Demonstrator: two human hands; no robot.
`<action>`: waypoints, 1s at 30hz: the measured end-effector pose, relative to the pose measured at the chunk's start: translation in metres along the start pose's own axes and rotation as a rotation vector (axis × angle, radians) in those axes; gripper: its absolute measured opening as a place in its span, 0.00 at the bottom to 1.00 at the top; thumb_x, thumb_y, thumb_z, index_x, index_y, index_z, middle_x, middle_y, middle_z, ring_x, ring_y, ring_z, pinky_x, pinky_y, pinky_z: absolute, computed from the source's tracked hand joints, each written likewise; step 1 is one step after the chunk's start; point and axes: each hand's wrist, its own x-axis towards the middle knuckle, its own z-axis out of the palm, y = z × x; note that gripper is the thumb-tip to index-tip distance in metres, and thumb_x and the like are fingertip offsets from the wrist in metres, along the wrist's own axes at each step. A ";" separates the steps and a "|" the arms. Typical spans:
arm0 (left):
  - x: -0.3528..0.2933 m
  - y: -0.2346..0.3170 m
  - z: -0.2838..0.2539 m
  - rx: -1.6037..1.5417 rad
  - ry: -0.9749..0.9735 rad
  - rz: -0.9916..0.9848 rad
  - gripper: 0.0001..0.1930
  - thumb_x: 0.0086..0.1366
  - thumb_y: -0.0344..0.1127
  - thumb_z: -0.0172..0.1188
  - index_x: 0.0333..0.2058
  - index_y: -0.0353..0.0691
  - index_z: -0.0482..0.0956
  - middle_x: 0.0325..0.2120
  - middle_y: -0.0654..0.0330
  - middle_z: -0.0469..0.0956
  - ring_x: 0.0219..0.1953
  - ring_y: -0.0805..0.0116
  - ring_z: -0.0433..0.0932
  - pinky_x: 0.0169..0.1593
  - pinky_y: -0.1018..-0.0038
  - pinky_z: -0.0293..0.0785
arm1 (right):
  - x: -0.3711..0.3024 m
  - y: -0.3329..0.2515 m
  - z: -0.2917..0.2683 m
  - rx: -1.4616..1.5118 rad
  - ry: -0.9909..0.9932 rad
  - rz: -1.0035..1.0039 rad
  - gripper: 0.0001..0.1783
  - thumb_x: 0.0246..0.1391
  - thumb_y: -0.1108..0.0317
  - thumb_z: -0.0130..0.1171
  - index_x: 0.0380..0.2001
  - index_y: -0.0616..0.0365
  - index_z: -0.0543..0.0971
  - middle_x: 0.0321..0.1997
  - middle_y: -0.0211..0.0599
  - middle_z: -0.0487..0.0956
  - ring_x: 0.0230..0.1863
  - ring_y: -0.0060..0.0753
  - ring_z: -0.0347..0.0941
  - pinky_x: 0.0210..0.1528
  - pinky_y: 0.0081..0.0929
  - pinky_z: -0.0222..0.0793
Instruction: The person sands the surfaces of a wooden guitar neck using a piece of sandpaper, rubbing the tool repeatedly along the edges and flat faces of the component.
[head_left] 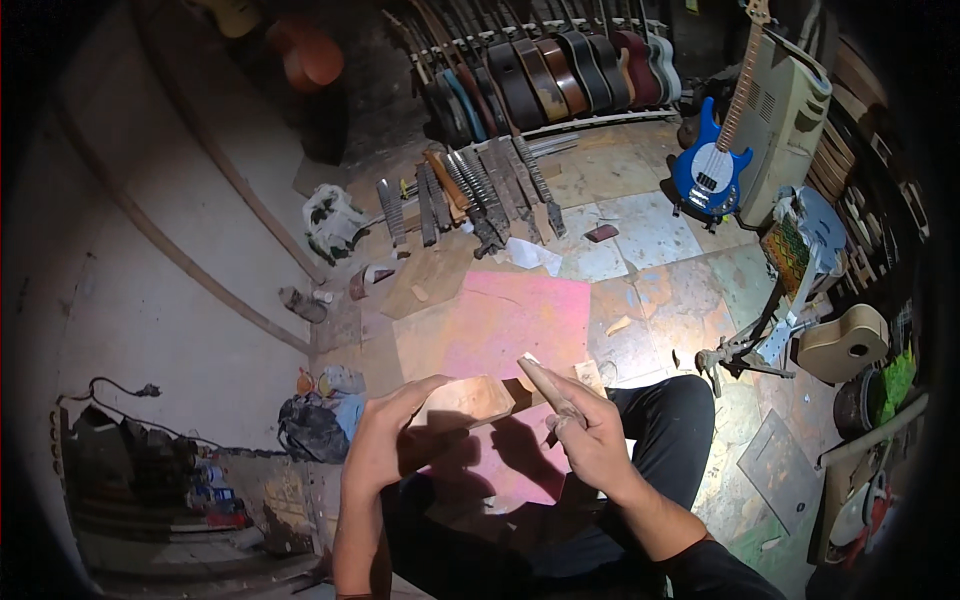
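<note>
My left hand [385, 430] is closed round the side of a pale wooden block [465, 398] with a rounded end, held above my lap. A darker brown section [518, 394] shows at the block's right; whether it belongs to the same piece I cannot tell. My right hand [595, 435] grips a slim, pale, stick-like piece [543, 378], slanting up and to the left, its upper end close to that darker section. Its exact kind is not clear. Below both hands, a pink sheet [525, 310] lies on the floor, with their shadows across it.
Ahead lie several metal files or rasps [480, 190]. Behind them stands a row of guitars [550, 80]. A blue bass guitar [712, 165] leans at the right, above a metal stand [745, 355] and an unpainted guitar body [845, 343]. A dark plastic bag [312, 425] sits left.
</note>
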 end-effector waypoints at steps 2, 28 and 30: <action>-0.016 0.000 0.002 0.013 0.061 -0.052 0.28 0.56 0.35 0.80 0.55 0.36 0.83 0.44 0.47 0.88 0.46 0.54 0.90 0.52 0.64 0.83 | 0.001 0.006 0.013 -0.005 -0.025 0.007 0.35 0.60 0.85 0.49 0.72 0.65 0.72 0.75 0.51 0.74 0.75 0.38 0.70 0.76 0.31 0.61; -0.097 -0.047 0.035 0.132 0.480 -0.053 0.28 0.46 0.35 0.85 0.45 0.39 0.82 0.37 0.51 0.87 0.39 0.53 0.90 0.43 0.62 0.86 | 0.007 0.123 0.020 -0.878 0.114 0.039 0.30 0.61 0.73 0.58 0.67 0.48 0.79 0.52 0.55 0.85 0.46 0.61 0.84 0.46 0.53 0.81; -0.095 -0.043 0.039 0.139 0.467 -0.068 0.27 0.45 0.32 0.84 0.45 0.39 0.82 0.38 0.51 0.87 0.40 0.52 0.89 0.44 0.62 0.85 | -0.025 0.094 0.058 -0.729 -0.026 -0.177 0.30 0.60 0.77 0.54 0.67 0.51 0.79 0.63 0.52 0.82 0.55 0.59 0.84 0.56 0.48 0.82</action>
